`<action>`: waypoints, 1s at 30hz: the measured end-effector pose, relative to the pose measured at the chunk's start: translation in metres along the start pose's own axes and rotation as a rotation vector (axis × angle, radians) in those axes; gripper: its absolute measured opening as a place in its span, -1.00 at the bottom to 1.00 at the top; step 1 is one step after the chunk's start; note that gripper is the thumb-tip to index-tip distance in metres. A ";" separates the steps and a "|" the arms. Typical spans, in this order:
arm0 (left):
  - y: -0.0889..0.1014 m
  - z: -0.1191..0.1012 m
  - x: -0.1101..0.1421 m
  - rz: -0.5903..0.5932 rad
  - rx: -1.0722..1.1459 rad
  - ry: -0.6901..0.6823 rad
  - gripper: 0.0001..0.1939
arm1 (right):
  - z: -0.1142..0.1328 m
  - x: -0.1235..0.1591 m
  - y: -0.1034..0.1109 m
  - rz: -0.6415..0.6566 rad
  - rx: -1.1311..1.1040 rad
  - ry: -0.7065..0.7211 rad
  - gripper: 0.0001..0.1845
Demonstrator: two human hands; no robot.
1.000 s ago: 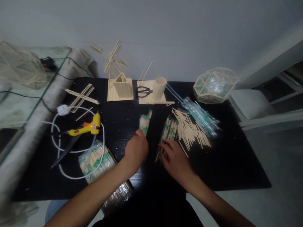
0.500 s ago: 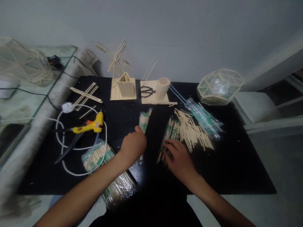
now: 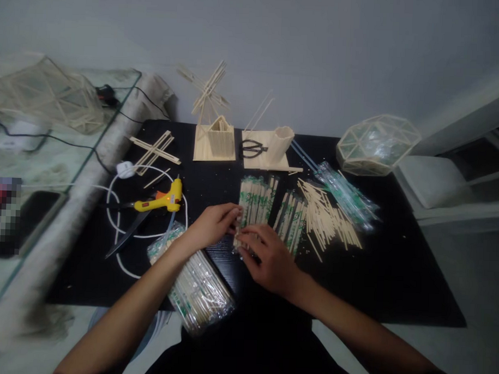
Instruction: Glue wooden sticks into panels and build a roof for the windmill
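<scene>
My left hand (image 3: 213,225) and my right hand (image 3: 267,256) meet at the near end of a flat row of wrapped chopsticks (image 3: 255,201) lying on the black table (image 3: 393,279). The left fingers pinch the row's lower left corner. The right hand lies over its lower edge with fingers curled onto the wrappers. A second wrapped bunch (image 3: 291,217) sits just to the right, touching a heap of bare wooden sticks (image 3: 330,220).
A big bagged pack of chopsticks (image 3: 197,289) lies under my left forearm. A yellow glue gun (image 3: 161,203), white cable (image 3: 118,209) and scissors (image 3: 127,238) are at the left. Stick models (image 3: 214,136), a stick cup (image 3: 280,147) and a geodesic frame (image 3: 376,143) line the back edge.
Both hands came together at the middle bundle. The right hand left the right-hand bunch and moved left. The middle bundle now lies spread into a wider flat row. The camera view shifted left.
</scene>
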State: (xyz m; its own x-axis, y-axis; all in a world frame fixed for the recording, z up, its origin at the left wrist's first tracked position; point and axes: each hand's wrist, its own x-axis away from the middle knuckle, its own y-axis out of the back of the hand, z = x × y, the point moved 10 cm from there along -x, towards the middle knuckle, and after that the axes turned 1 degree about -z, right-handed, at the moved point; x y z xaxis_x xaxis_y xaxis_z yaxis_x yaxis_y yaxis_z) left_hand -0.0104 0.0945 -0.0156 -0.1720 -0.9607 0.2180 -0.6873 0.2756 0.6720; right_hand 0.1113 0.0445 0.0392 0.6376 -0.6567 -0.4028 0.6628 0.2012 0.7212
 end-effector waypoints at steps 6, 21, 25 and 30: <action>0.004 0.011 0.015 -0.046 0.100 -0.087 -0.60 | -0.005 -0.003 -0.051 0.279 0.147 0.116 -0.67; -0.020 -0.007 0.032 -0.147 -0.384 -0.235 -0.55 | -0.039 0.020 -0.022 0.119 0.333 -0.014 -0.70; -0.029 -0.014 0.033 -0.148 -0.560 -0.270 -0.56 | -0.039 0.021 -0.023 0.121 0.327 -0.031 -0.66; -0.030 -0.013 0.033 -0.166 -0.586 -0.277 -0.62 | -0.040 0.023 -0.024 0.130 0.322 -0.038 -0.66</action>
State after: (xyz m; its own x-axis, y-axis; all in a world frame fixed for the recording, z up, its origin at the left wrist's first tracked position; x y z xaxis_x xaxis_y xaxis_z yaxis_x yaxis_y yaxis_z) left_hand 0.0143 0.0554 -0.0195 -0.3259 -0.9436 -0.0588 -0.2370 0.0213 0.9713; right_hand 0.1257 0.0541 -0.0097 0.6898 -0.6681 -0.2789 0.4151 0.0493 0.9084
